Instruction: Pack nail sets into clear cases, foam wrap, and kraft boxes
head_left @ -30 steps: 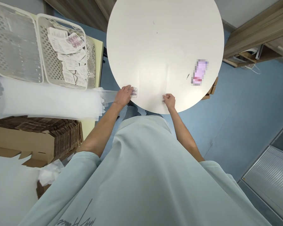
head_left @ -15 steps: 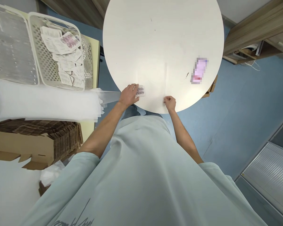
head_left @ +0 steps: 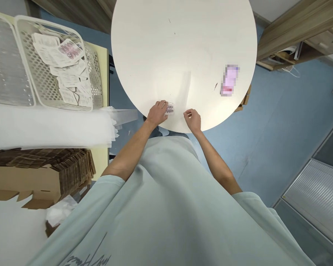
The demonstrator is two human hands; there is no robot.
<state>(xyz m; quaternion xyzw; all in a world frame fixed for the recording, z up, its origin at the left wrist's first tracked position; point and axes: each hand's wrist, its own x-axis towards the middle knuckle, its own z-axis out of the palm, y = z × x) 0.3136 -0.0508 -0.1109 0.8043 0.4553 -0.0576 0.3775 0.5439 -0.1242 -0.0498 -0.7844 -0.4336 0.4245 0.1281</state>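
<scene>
My left hand (head_left: 157, 113) is closed at the near edge of the round white table, its fingers on the left side of a small clear pack (head_left: 170, 108) with rows of dark purplish pieces. The pack lies on or just above a thin translucent plastic sheet (head_left: 184, 87), whose outline is faint against the table. To the right, my right hand (head_left: 193, 121) pinches with thumb and fingertips at the sheet's near right edge. A greyish band runs away from those fingertips, where the sheet looks lifted or folded. The exact grip point is too small to make out.
The round table (head_left: 152, 48) bears a blurred pink phone-like object (head_left: 229, 80) at right. At left, a white basket (head_left: 97, 70) holds several printed cards, beside a second basket (head_left: 30, 88), a stack of white translucent sheets (head_left: 50, 125) and folded cardboard boxes (head_left: 24, 181).
My left hand has slid the pack rightward over the table, closer to my right hand. The sheet's right side now shows a wider raised or folded band. The whole view has shifted slightly.
</scene>
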